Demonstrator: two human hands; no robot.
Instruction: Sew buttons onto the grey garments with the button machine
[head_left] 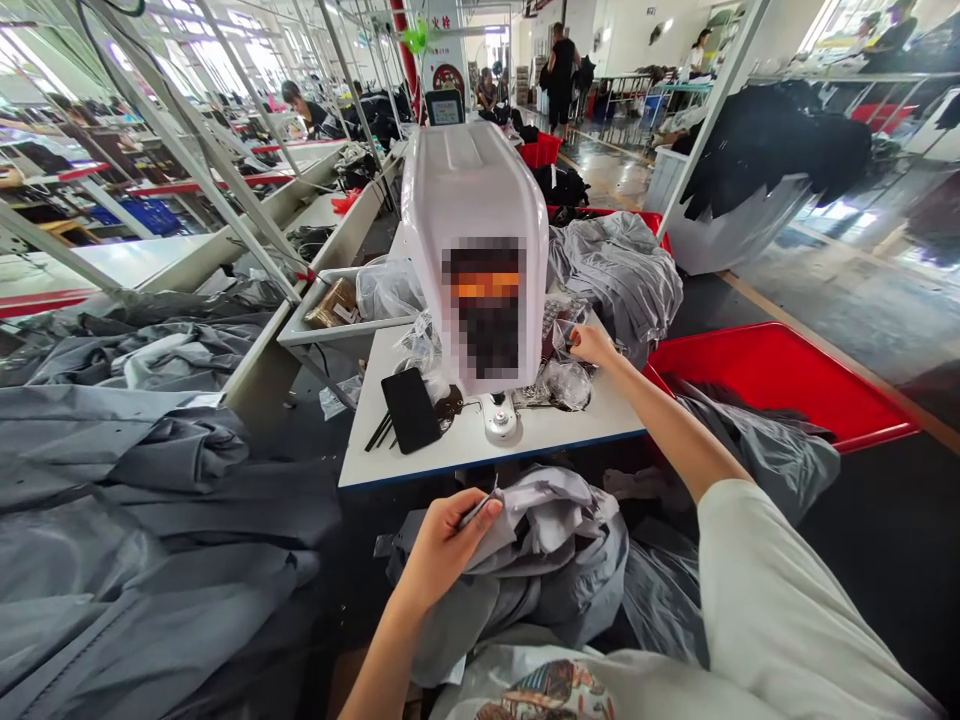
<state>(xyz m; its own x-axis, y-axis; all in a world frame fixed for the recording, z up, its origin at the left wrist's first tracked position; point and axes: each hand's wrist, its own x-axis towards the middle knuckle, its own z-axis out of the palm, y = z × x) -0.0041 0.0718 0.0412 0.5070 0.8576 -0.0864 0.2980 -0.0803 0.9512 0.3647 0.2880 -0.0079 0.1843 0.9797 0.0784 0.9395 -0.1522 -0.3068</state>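
Note:
My left hand [457, 530] is closed, pinching the edge of a grey garment [555, 550] that lies bunched over my lap. Stretched out to the right side of the machine, my right hand [595, 345] has its fingers curled together at a clear plastic bag [562, 330]. What is between those fingertips is hidden. Between the hands stands a white machine head [476, 180], its front panel blurred out. Below it, a small round metal die [500, 420] sits on the white worktable [465, 462]. Another clear bag [568, 385] with small pieces lies near the right hand.
A black phone-like slab [411, 410] lies on the table's left. Grey fabric heaps [135, 560] fill the left side; another pile [615, 270] rests behind the right hand. A red bin [787, 380] stands right, a white tray [360, 300] left. Several people are farther back.

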